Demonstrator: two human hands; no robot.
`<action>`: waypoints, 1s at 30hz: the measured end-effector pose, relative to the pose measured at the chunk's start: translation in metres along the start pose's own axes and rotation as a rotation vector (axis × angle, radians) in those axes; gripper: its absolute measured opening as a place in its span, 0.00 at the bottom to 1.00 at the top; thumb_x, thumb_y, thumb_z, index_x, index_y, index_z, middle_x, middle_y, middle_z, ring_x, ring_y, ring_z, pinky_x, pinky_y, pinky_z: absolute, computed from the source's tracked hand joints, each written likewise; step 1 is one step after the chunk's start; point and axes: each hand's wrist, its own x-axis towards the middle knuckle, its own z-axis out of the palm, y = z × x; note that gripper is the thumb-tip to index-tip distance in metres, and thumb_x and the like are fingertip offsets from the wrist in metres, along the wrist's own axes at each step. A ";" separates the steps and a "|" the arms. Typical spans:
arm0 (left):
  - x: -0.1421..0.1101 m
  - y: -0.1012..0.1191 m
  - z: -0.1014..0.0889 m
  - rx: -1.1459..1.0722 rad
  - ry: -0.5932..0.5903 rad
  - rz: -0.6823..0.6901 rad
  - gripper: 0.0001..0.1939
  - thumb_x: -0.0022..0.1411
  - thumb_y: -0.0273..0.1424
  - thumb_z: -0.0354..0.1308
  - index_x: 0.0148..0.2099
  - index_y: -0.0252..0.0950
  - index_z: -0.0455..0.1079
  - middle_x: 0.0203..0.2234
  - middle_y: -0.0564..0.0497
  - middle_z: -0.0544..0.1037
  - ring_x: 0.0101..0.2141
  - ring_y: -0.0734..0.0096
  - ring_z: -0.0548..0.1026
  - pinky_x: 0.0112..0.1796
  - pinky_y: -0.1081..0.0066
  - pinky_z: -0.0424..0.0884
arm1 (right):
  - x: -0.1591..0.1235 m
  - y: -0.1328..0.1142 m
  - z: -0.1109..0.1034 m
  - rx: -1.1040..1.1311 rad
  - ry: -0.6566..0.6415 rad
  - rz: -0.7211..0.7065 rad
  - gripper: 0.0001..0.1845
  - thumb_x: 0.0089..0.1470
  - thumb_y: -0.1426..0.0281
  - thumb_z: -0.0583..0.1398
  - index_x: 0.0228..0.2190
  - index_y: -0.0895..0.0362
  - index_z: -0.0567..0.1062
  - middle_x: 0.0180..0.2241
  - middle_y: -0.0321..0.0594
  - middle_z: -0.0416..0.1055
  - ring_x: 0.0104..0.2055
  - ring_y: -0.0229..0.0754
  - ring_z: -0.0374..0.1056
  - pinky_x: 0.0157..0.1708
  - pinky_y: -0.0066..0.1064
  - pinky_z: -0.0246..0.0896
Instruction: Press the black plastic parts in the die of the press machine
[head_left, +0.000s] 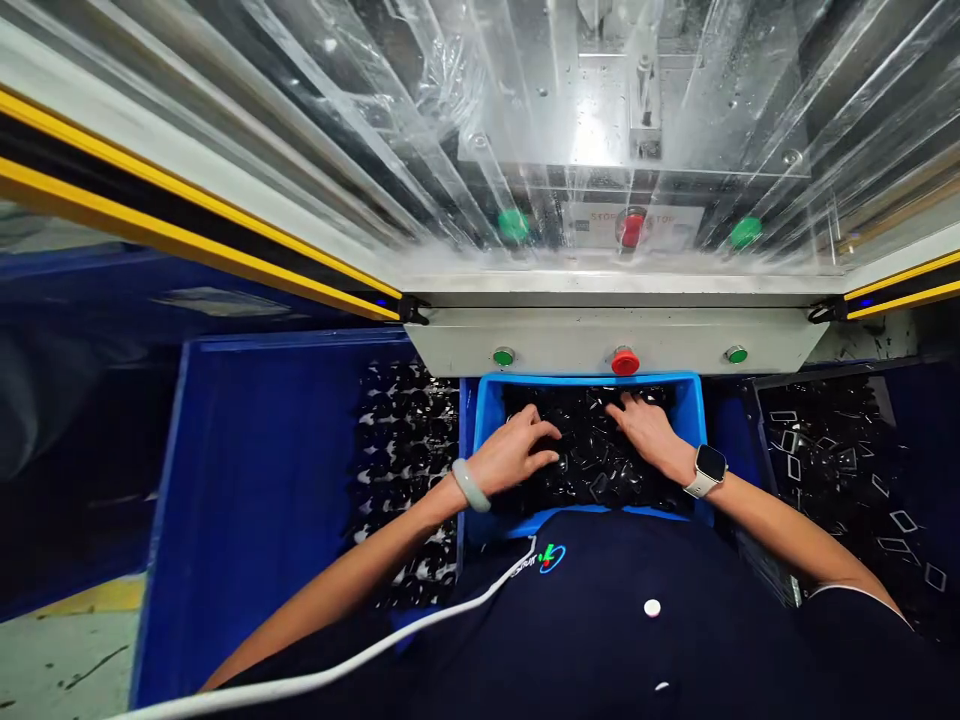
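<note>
Mostly hidden under the palms, a heap of glossy black pieces fills a bright blue crate, and their individual shapes are hard to make out. The left hand and right hand both lie palm down on the heap, fingers spread and slightly curled. With the fingertips sunk among the pieces, I cannot tell whether either hand is pinching anything.

The person's dark shirt covers the crate's near edge, while its far rim sits just under a pale steel panel, leaving little room there. A red button sits between two green buttons on that panel. To the left, rows of dark pieces in a blue bin are partly blocked by the left forearm. To the right, a dark bin holds black pieces with pale rectangular outlines and is cut off by the frame. A clear plastic curtain blurs the machine behind it.
</note>
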 end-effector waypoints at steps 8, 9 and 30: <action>0.020 0.026 -0.014 -1.440 0.136 -0.128 0.26 0.57 0.50 0.74 0.43 0.32 0.78 0.31 0.49 0.76 0.27 0.74 0.72 0.25 0.75 0.68 | -0.011 0.018 -0.006 0.078 0.048 0.013 0.17 0.66 0.74 0.57 0.55 0.60 0.73 0.49 0.55 0.76 0.55 0.56 0.68 0.48 0.40 0.68; 0.023 0.028 -0.012 -1.512 0.143 -0.127 0.26 0.56 0.49 0.76 0.43 0.32 0.78 0.31 0.49 0.77 0.27 0.74 0.73 0.25 0.75 0.69 | -0.013 0.020 -0.005 0.100 0.061 0.022 0.15 0.66 0.75 0.56 0.53 0.59 0.74 0.47 0.53 0.77 0.54 0.55 0.68 0.48 0.39 0.68; 0.034 0.051 -0.003 -1.603 0.262 -0.007 0.22 0.62 0.44 0.74 0.50 0.33 0.82 0.44 0.43 0.83 0.43 0.62 0.81 0.41 0.67 0.81 | -0.055 0.014 -0.045 1.028 0.675 0.161 0.08 0.63 0.62 0.65 0.39 0.53 0.78 0.40 0.41 0.77 0.41 0.44 0.75 0.42 0.38 0.75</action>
